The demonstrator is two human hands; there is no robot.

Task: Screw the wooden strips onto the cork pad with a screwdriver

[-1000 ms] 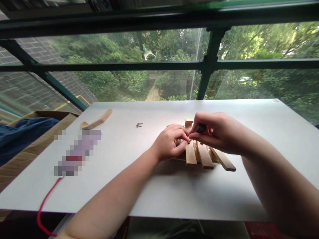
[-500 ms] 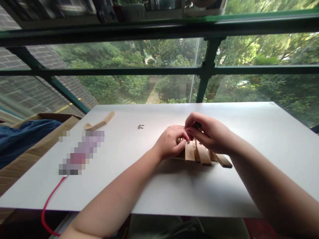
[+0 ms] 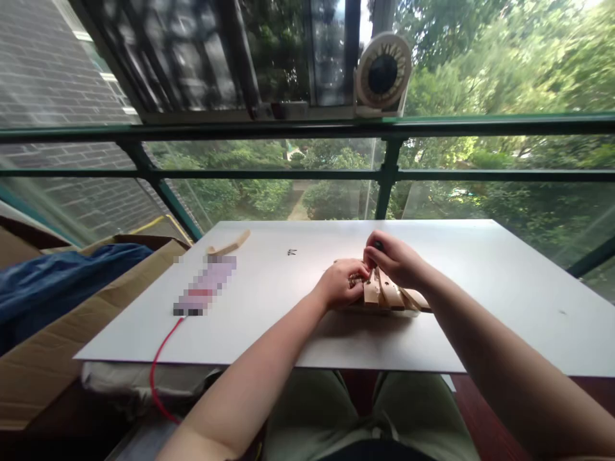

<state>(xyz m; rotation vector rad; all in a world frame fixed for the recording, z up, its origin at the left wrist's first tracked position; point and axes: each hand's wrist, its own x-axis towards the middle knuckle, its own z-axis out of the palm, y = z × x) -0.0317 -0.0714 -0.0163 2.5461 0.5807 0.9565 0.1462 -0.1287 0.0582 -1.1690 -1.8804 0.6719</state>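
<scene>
A small wooden slatted assembly (image 3: 390, 299) lies on the white table (image 3: 504, 301) in front of me. My left hand (image 3: 343, 283) is closed, fingers curled on the assembly's left end. My right hand (image 3: 394, 260) is closed round a small dark-handled tool, of which only the dark top (image 3: 378, 244) shows, held upright over the slats. The two hands touch each other above the wood.
A loose curved wooden piece (image 3: 229, 245) and a few small dark screws (image 3: 291, 252) lie further back on the table. A blurred object with a red cord (image 3: 158, 358) sits at the left. A cardboard box (image 3: 57, 333) with blue cloth stands left of the table. Glass railing lies behind.
The view has tilted up and pulled back, showing my lap and more window. My right hand has risen slightly over the slats, the tool now more hidden. Both hands stay on the assembly.
</scene>
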